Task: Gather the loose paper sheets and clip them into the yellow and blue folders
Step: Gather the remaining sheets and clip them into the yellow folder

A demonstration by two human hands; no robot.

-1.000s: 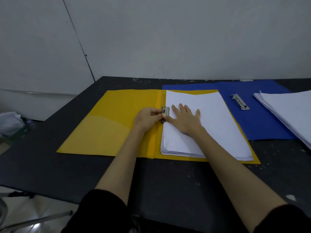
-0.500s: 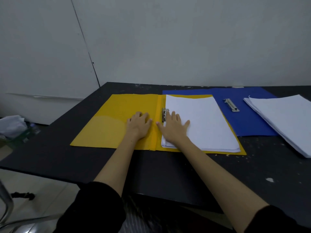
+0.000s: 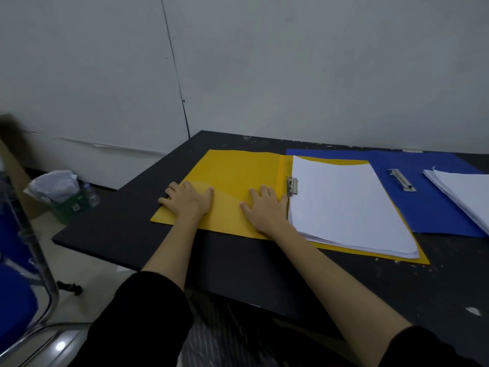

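Observation:
The yellow folder (image 3: 232,168) lies open on the black table (image 3: 264,274). A stack of white sheets (image 3: 349,207) fills its right half, with the metal clip (image 3: 292,185) down on the stack's left edge. My left hand (image 3: 188,201) lies flat on the folder's left cover near its outer edge. My right hand (image 3: 266,207) lies flat on the same cover, just left of the spine. The blue folder (image 3: 436,207) lies open behind and to the right, its own metal clip (image 3: 401,180) bare. A second pile of loose sheets (image 3: 463,192) rests on its right side.
A white wall stands right behind the table. Left of the table, on the floor, are a green bin (image 3: 66,207) stuffed with plastic and a blue chair (image 3: 16,287) with a metal frame. The table's near edge runs diagonally under my forearms.
Both hands have left the clip and slid leftward onto the yellow folder's left cover, fingers spread flat. The head view has swung left and back.

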